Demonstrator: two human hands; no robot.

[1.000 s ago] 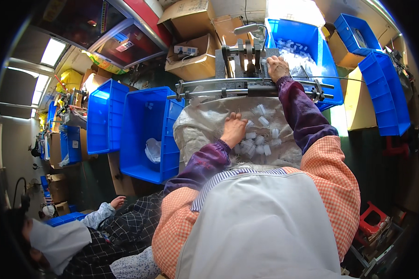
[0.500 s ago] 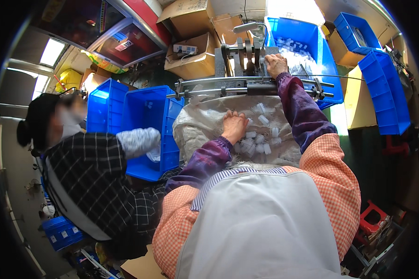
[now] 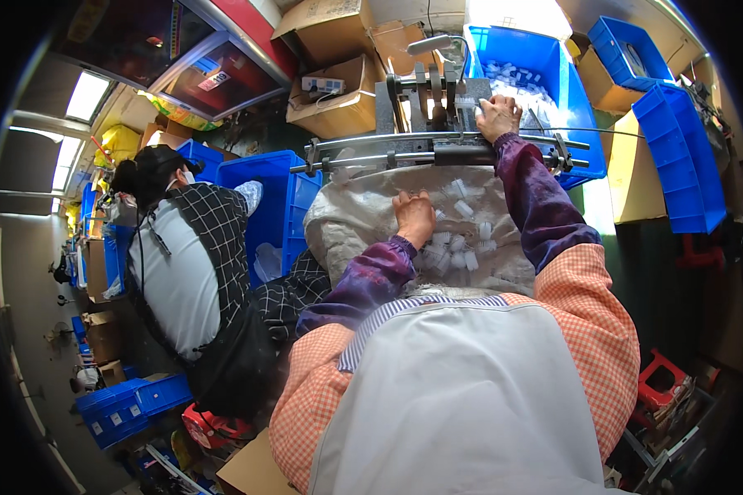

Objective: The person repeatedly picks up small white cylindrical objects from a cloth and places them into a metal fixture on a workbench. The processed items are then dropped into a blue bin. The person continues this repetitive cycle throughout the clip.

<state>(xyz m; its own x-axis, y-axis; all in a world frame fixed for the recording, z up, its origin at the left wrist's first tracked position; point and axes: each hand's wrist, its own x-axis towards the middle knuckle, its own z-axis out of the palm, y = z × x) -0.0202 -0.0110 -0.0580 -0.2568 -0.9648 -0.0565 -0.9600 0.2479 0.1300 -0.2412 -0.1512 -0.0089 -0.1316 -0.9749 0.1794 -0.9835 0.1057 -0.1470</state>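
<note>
My right hand [image 3: 499, 118] is at the right side of a bench machine [image 3: 428, 99] with upright wheels. Its fingers are bent round the end of a small clear ridged plastic piece [image 3: 467, 101] beside the wheels. Over the pale cloth [image 3: 347, 216] in front of the machine, my left hand [image 3: 414, 218] is closed, its fingers curled; whatever they hold is hidden. To its right lies a loose heap of similar clear plastic pieces [image 3: 456, 247], with a few more scattered farther up the cloth.
Metal rails [image 3: 371, 142] cross the machine's front. Beyond my right hand stands a blue bin [image 3: 582, 99] holding many clear pieces. Close on my left, a co-worker [image 3: 194, 247] in checked clothing reaches into another blue bin [image 3: 304, 194]. Cardboard boxes [image 3: 330, 107] stand behind.
My right hand has shifted slightly right, exposing the ridged piece beside the wheels. My left hand moved slightly toward me, fingers more curled. The co-worker has turned away and leaned deeper over the bin.
</note>
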